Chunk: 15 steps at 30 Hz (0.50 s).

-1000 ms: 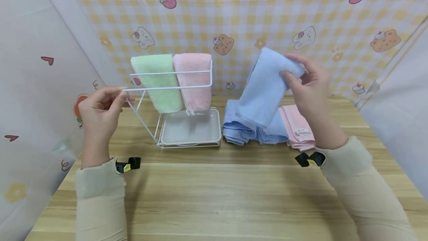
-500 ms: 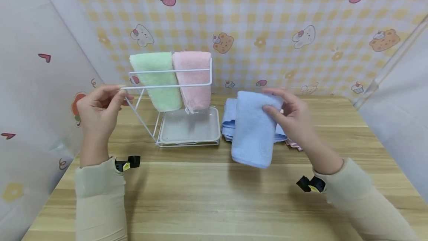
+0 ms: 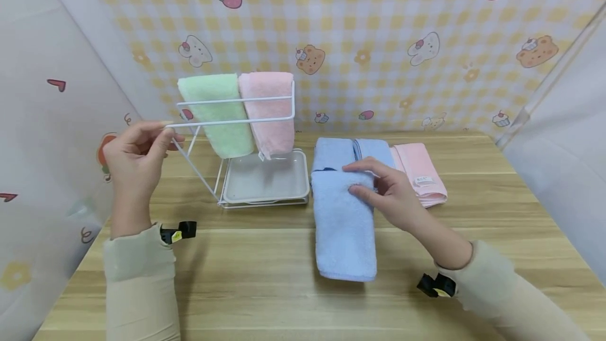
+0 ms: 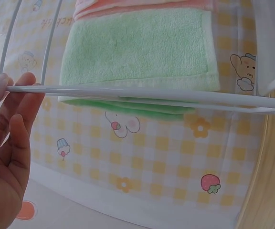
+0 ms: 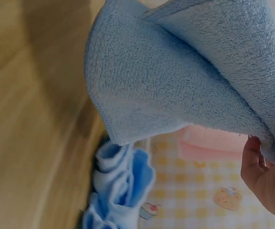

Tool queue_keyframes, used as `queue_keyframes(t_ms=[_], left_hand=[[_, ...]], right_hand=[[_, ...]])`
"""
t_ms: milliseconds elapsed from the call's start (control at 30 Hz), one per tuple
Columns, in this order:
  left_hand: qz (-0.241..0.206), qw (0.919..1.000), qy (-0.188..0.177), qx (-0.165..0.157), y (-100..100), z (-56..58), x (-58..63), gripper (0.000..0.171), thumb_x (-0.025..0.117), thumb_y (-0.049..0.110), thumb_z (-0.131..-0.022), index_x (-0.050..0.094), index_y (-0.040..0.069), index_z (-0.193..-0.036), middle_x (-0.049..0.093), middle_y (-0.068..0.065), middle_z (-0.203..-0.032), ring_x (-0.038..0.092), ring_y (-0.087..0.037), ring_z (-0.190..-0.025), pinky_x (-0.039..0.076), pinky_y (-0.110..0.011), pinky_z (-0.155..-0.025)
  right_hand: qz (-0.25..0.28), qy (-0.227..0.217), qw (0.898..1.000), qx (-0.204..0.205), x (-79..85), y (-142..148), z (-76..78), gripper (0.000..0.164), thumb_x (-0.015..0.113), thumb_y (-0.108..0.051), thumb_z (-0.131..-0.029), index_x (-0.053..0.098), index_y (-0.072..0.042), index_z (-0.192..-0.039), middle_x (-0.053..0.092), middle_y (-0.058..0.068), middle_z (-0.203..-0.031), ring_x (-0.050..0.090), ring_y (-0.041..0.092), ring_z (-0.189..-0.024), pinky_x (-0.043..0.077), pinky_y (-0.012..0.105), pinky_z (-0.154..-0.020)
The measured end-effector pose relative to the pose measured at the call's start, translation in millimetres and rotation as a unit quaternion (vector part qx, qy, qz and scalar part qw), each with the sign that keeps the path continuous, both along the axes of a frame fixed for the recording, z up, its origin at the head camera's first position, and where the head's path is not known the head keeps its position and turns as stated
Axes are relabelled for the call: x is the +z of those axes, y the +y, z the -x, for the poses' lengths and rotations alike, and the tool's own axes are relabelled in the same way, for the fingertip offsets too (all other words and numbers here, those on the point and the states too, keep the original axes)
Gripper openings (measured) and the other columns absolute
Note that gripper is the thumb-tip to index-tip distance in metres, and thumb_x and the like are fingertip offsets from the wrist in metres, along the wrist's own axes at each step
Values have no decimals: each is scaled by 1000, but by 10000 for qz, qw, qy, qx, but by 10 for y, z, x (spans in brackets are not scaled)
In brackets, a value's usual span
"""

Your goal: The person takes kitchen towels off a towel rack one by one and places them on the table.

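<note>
A person steadies a white wire rack (image 3: 213, 123) with the left hand (image 3: 137, 154), thumb and fingers pinching the near left corner of its upper bars in a narrow grip. To the right of the rack, the right hand (image 3: 390, 193) holds a folded pale-blue terry towel (image 3: 344, 230) near its upper right corner, thumb on the near face; the cloth hangs lengthwise toward the person, just off the wood-grain tabletop (image 3: 265, 288).

On the rack's upper part, a folded mint-green terry towel (image 3: 222, 141) and a folded pale-pink terry towel (image 3: 276, 138) hang side by side, the green one on the rack's left. A shallow rectangular white tray (image 3: 265, 180) sits in the base of the rack, beneath them.

Just right of the rack lie two more blue folded cloths (image 3: 333, 151), side by side and partly hidden by the held towel. Farthest right of the rack is a folded pink cloth (image 3: 413, 159) (a small white label (image 3: 423, 181) shows near its front edge). Behind the rack hangs a yellow-and-white checked fabric backdrop (image 3: 360, 20), printed with bears, rabbits, strawberries and cupcakes.
</note>
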<state>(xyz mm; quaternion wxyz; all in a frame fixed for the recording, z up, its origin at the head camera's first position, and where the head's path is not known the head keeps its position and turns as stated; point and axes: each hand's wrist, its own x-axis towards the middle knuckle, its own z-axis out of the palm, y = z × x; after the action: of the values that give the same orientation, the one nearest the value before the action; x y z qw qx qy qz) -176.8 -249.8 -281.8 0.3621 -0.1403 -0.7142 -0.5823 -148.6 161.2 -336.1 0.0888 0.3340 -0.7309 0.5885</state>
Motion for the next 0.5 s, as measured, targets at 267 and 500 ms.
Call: queue_keyframes(t_ms=[267, 500], left_hand=[[313, 9992, -3, 230, -1, -7, -2, 15, 69, -3, -90, 68, -17, -95, 74, 14, -75, 67, -2, -61, 42, -10, -48], [234, 9994, -53, 236, -2, -11, -1, 13, 68, -5, -89, 68, -17, -96, 74, 12, -75, 67, -2, -61, 42, -10, -48]], right_hand=[[-488, -1309, 9898, -271, -213, -78, 128, 30, 67, -7, -95, 64, -4, -125, 63, -6, -122, 55, 4, -75, 49, 20, -59], [-631, -1851, 9797, -450, -365, -62, 357, 32, 65, -12, -96, 63, -5, -128, 59, 12, -132, 54, 5, -73, 49, 19, -61]])
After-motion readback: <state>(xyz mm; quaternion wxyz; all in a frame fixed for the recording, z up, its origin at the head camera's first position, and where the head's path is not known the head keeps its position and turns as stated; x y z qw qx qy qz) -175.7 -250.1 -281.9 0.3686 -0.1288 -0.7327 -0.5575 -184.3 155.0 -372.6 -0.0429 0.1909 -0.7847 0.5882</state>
